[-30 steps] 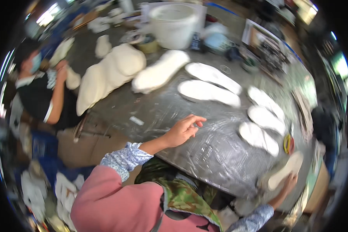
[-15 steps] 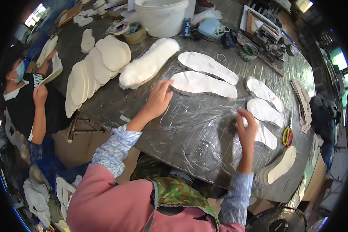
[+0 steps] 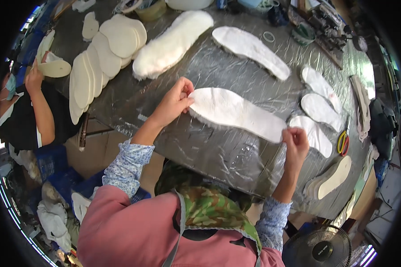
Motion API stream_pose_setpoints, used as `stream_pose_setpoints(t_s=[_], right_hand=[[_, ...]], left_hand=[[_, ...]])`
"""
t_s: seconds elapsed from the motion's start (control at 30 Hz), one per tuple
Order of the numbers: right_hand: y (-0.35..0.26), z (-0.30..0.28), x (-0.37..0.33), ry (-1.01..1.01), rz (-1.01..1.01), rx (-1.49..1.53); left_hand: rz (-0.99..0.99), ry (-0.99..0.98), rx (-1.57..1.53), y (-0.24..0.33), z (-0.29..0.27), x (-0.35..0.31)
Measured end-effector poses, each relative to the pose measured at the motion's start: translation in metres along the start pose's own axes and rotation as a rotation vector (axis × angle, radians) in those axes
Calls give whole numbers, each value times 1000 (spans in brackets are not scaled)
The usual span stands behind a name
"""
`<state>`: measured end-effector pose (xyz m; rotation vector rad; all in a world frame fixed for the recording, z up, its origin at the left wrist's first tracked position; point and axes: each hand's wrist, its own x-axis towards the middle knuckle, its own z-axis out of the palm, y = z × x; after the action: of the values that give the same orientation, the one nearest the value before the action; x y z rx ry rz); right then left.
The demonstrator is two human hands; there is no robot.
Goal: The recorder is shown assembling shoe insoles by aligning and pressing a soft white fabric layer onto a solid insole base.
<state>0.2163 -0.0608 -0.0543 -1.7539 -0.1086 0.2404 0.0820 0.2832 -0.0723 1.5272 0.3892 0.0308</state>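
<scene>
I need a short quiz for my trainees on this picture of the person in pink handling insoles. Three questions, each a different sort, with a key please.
1. True or false: the left hand and the right hand hold opposite ends of the same white insole.

2. Which pair of colours shows on the scissors?
A. Blue and white
B. Yellow and red
C. Purple and green

3. Fill in the missing word: in the picture, the fluffy insole lies to the ____ of the overlapping cream insoles.

Key: 1. True. 2. B. 3. Right.
</scene>
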Motion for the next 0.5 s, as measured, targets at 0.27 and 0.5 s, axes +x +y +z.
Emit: stream_pose_setpoints(t_s=[0.27, 0.5], right_hand=[[41, 3, -80, 176, 4, -48], [38, 13, -90, 230, -162, -245]], left_hand=[[154, 84, 295, -8, 20, -38], [-12, 228, -115, -14, 1, -63]])
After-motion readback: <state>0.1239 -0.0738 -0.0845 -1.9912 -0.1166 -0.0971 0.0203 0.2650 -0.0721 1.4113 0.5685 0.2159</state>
